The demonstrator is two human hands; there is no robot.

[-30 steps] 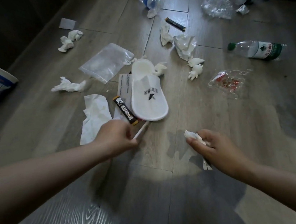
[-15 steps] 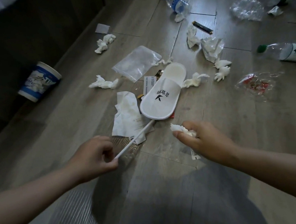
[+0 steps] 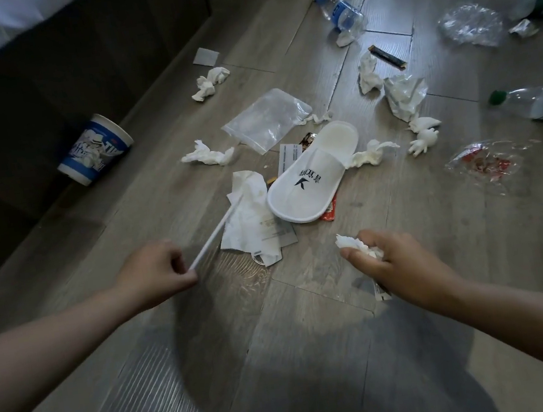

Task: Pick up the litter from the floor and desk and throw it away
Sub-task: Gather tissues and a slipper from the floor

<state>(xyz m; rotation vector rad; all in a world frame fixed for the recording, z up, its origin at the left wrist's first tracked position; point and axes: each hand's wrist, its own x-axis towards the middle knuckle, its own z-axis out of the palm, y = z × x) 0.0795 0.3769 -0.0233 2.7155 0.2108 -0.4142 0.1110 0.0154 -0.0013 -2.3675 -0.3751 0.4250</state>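
Litter lies scattered over the grey wood-plank floor point(image 3: 315, 338). Far left, a blue and white paper cup point(image 3: 95, 149) lies on its side against dark furniture. The left hand point(image 3: 156, 274) is curled, pinching the near end of a thin white straw point(image 3: 215, 234), which slants up and to the right, blurred, with its far tip over a flat white paper napkin point(image 3: 250, 215). Beyond the napkin are a twisted white tissue point(image 3: 208, 155) and a clear plastic zip bag point(image 3: 265, 120). Just right of the napkin, a white disposable slipper with dark print point(image 3: 314, 176) rests on top of a red sachet point(image 3: 329, 212) and some printed cards.

The right hand point(image 3: 406, 267) is well apart from the left and hovers low over the floor, its fingers closed round a crumpled white tissue wad point(image 3: 354, 245). Farther back lie a crushed blue-labelled plastic bottle point(image 3: 342, 16) and a dark stick sachet point(image 3: 387, 56). Towards the right edge sit a clear wrapper with red scraps point(image 3: 485, 163) and a green-capped plastic bottle point(image 3: 539, 103), lying on its side.
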